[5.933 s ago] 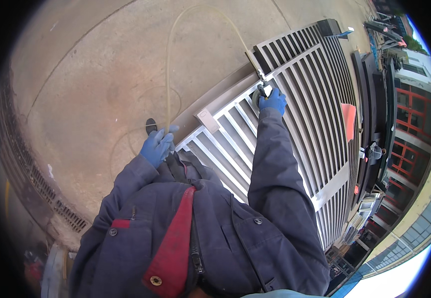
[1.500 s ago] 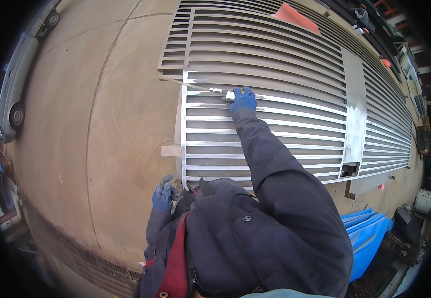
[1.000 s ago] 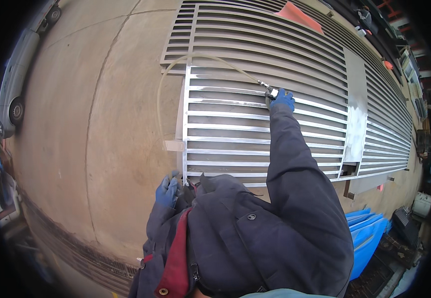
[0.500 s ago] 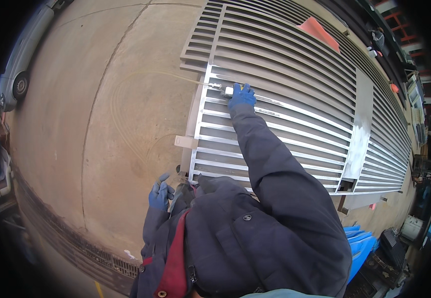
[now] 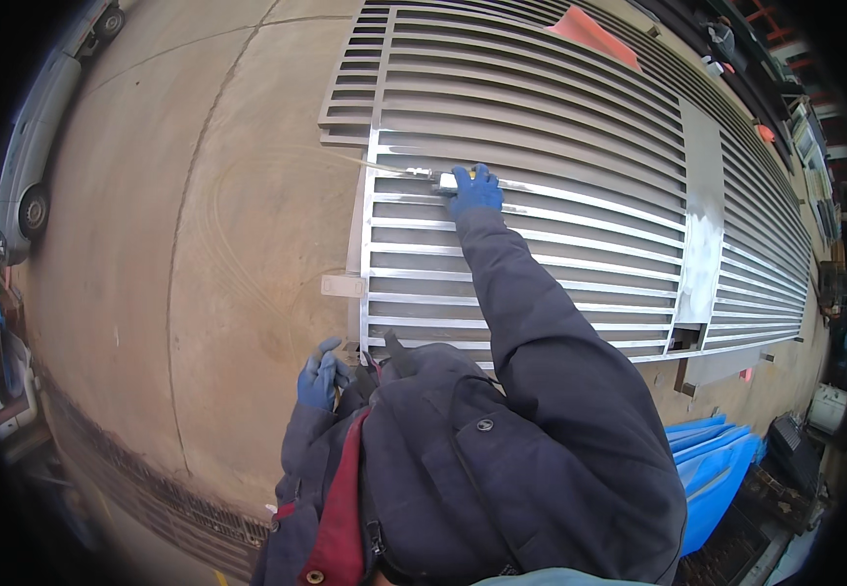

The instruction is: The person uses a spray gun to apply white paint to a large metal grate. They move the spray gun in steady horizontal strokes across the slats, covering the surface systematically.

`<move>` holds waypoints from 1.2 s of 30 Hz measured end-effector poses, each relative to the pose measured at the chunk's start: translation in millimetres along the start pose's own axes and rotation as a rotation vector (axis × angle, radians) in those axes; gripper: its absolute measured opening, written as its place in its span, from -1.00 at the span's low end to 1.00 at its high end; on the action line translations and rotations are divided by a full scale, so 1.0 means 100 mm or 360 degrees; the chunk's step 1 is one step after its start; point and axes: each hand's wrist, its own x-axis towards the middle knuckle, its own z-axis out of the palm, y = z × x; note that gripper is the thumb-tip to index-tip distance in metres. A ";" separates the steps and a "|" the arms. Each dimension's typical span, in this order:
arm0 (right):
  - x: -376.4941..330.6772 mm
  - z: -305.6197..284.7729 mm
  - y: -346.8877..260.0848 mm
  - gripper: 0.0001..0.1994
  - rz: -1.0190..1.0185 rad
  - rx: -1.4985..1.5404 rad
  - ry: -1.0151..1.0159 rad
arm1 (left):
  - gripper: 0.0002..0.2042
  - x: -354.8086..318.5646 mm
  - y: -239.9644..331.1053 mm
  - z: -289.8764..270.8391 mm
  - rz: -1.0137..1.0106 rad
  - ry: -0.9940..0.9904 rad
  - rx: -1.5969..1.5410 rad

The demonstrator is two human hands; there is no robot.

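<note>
My right hand [image 5: 477,191], in a blue glove, is closed over a small air-powered sander [image 5: 447,183] with a yellow part under the fingers. The tool lies against a slat of a large metal louvre panel [image 5: 590,203]. From its left end a thin pale hose [image 5: 347,157] runs off over the panel's edge and hangs in loops above the concrete. Slats nearer me are bright bare metal; those farther off look dull grey-brown. My left hand [image 5: 320,375], gloved too, hovers by the panel's near left corner with bent, parted fingers and nothing visible in it.
A pale tab [image 5: 342,285] juts from the panel's left side. An orange-red sheet [image 5: 594,39] lies on the far slats. Blue sheets [image 5: 712,479] stand at lower right. A silver vehicle [image 5: 38,146] is parked at left, and another person [image 5: 721,39] is far off at upper right.
The view has shifted, so the panel appears farther left. My right hand and the sander have moved rightward along the slats, away from the panel's left edge. My left hand stays near the corner.
</note>
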 end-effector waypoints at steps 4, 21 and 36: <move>-0.05 -0.21 0.92 -0.35 0.0357 -0.0086 0.0056 | -0.58 0.08 0.03 0.08 -0.0062 -0.0089 0.0085; -0.06 0.23 -0.94 -0.41 -0.0176 -0.0008 0.0005 | -0.63 -0.05 -0.11 -0.24 0.0054 0.0177 -0.0032; 0.01 -0.03 0.50 -0.46 0.0190 -0.0036 0.0102 | -0.61 0.07 -0.02 0.02 -0.0024 -0.0008 0.0012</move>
